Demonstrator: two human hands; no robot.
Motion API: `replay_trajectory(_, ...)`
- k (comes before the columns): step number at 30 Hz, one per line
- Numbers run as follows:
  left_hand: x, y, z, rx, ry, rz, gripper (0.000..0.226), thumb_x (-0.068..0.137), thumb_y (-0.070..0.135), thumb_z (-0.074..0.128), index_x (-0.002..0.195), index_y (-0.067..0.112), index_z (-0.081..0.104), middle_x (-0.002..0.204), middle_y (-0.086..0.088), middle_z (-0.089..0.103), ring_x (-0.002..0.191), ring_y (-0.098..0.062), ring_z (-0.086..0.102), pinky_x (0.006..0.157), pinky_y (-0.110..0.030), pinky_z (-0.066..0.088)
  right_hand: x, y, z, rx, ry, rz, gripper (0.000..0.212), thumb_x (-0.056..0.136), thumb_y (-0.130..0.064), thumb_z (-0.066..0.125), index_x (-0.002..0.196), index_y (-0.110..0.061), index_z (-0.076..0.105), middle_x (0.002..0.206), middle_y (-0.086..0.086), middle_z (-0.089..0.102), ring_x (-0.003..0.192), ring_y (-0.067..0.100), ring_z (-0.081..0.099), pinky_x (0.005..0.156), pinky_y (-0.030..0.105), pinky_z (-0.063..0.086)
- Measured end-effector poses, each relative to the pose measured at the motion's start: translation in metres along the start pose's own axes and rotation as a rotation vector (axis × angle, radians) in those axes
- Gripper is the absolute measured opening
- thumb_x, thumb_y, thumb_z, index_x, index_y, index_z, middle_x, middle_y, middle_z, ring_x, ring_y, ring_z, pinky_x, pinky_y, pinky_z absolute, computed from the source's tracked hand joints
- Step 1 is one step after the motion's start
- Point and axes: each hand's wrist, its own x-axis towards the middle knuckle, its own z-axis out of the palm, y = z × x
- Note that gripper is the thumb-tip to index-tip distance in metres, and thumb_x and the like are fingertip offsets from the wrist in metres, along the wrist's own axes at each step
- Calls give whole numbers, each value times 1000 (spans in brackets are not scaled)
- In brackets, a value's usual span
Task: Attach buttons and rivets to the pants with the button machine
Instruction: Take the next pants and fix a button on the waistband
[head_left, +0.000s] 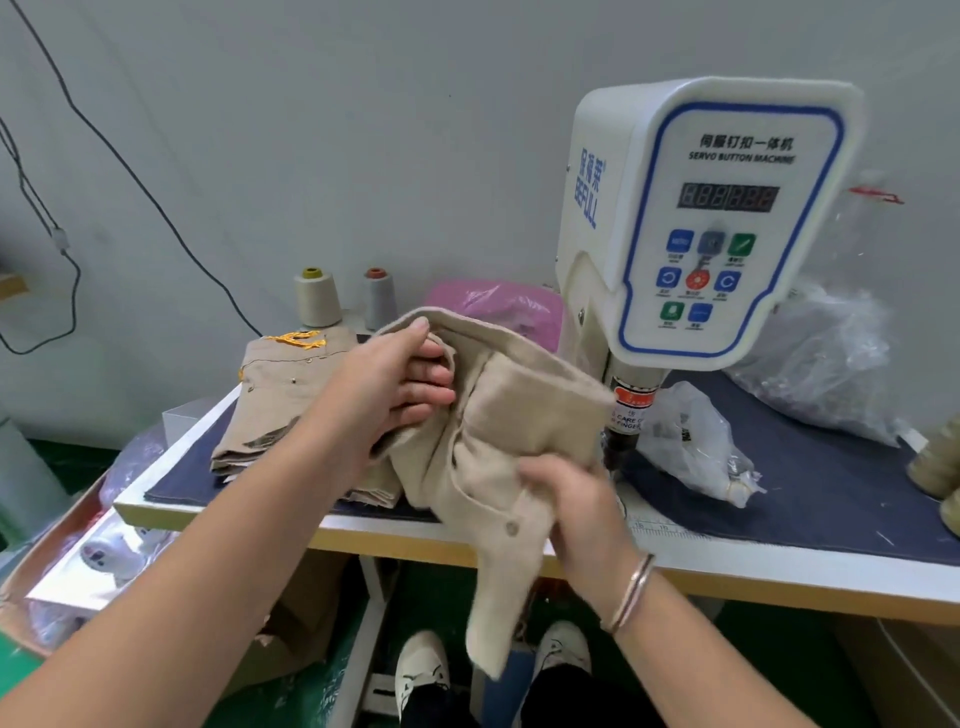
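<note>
Beige pants (519, 410) are held up in front of the white servo button machine (691, 218). My left hand (395, 384) grips the waistband at the top left, thumb over the edge and fingers curled inside the fabric. My right hand (576, 504) pinches the lower right part of the pants, just left of the machine's dark punch head (628, 415). A round button (511, 528) shows on the hanging flap. The pants' leg hangs below the table edge.
A stack of folded beige pants (280, 405) lies at the table's left on a dark blue mat (831, 493). Two thread cones (317, 299) stand behind it. Clear plastic bags (696, 447) lie right of the machine. My feet (421, 675) rest near the pedal below.
</note>
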Motion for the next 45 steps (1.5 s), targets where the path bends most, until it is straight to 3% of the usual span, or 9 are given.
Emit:
replay_trajectory(9, -20, -47, -15, 695, -377, 760, 31, 87, 11, 57, 114, 24, 66, 133, 11, 54, 130, -8, 44, 105, -29, 37, -5, -6, -33, 650, -60, 400, 69, 3, 1, 81, 71, 5, 70, 75, 18, 66, 66, 34, 66, 64, 38, 57)
replay_trajectory(14, -29, -57, -8, 957, -443, 919, 34, 94, 37, 51, 128, 38, 49, 141, 6, 43, 132, -13, 38, 104, -41, 40, -7, -10, -43, 744, -168, 449, 77, 15, 5, 81, 90, 13, 69, 94, 27, 65, 81, 42, 65, 81, 49, 52)
replay_trajectory(20, -31, -29, 15, 1103, -520, 1265, 13, 98, 40, 45, 96, 28, 50, 115, 5, 44, 111, -20, 41, 94, -32, 38, -23, -11, -51, 800, -273, 413, 86, 44, -8, 78, 124, 2, 47, 109, 18, 53, 101, 35, 50, 101, 46, 32)
replay_trajectory(24, -36, -15, 24, 875, -767, 1072, 13, 97, 24, 50, 88, 15, 53, 101, 3, 60, 96, -18, 53, 86, -34, 44, -36, -26, -76, 359, 91, 314, 59, 48, -5, 78, 106, -2, 66, 87, 15, 71, 75, 28, 70, 63, 30, 57)
replay_trajectory(27, -35, -23, 28, 878, -799, 881, 8, 97, 28, 45, 91, 24, 48, 91, 9, 61, 85, -10, 54, 79, -30, 43, -48, -38, -91, -210, 294, -40, 34, 84, -3, 58, 103, -31, 66, 95, -3, 69, 90, 16, 66, 76, 24, 51)
replay_trajectory(29, -31, -31, 35, 907, -818, 805, 9, 98, 29, 45, 91, 23, 47, 85, 10, 55, 77, -7, 51, 72, -25, 42, -58, -51, -92, -451, 198, -239, 20, 86, -15, 63, 93, -33, 70, 96, -11, 68, 92, 6, 63, 80, 15, 47)
replay_trajectory(33, -19, -43, 48, 900, -836, 699, 12, 99, 17, 50, 87, 17, 46, 75, 5, 50, 67, -11, 44, 61, -19, 34, -58, -49, -96, -697, -291, 23, 22, 79, -36, 59, 92, -23, 71, 89, -9, 70, 84, 1, 62, 75, 12, 45)
replay_trajectory(39, -3, -76, 57, 816, -793, 476, 27, 102, 29, 42, 80, 42, 36, 73, 12, 43, 66, -6, 37, 61, -20, 32, -32, -21, -115, -326, -244, 276, 3, 71, -18, 66, 73, -18, 64, 69, -5, 63, 61, 5, 57, 57, 16, 45)
replay_trajectory(45, 29, -107, 69, 626, -648, 235, 15, 99, 28, 50, 85, 30, 56, 79, 17, 57, 73, 2, 49, 75, -22, 41, 11, -3, -133, -28, -36, 372, 19, 92, -12, 48, 89, -9, 67, 90, 7, 64, 86, 15, 57, 90, 31, 43)
